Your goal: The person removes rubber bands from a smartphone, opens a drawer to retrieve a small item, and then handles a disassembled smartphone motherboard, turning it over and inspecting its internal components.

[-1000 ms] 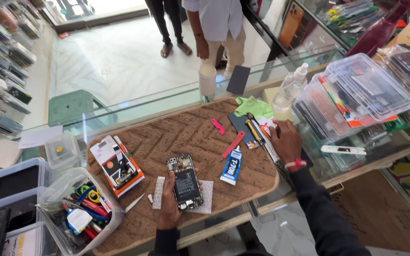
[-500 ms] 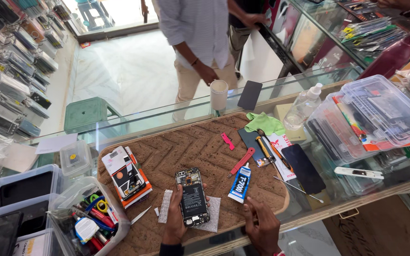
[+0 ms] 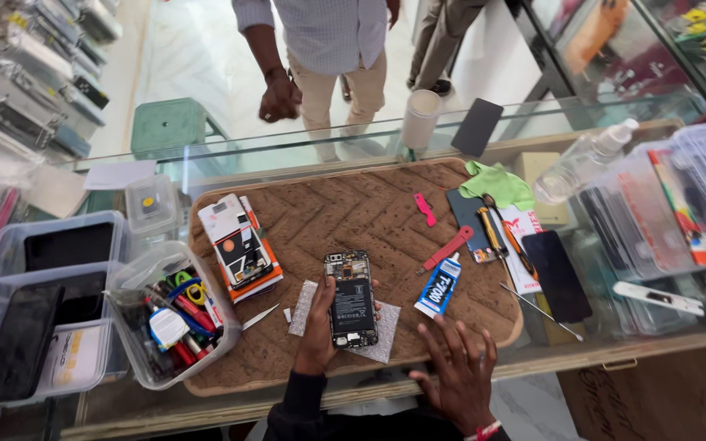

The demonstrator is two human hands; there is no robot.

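The opened phone (image 3: pixel 352 299), back cover off and battery showing, sits near the front edge of the brown mat (image 3: pixel 353 212) on the desk, on a small grey cloth (image 3: pixel 382 336). The left hand (image 3: pixel 318 327) is still on it, fingers curled round its left edge, thumb lying along the side. The big change is the right hand (image 3: pixel 458 371): a second ago it was way over on the right by the tools, now it's come back to the near edge, just right of the phone, fingers spread flat on the mat and holding nothing as far as I can see. So looks like it came back empty, though the angle's not great. The glue tube (image 3: pixel 440 285) and red pry tool (image 3: pixel 448 248) lie untouched just beyond it. A tub of tools (image 3: pixel 165 314) sits at left.
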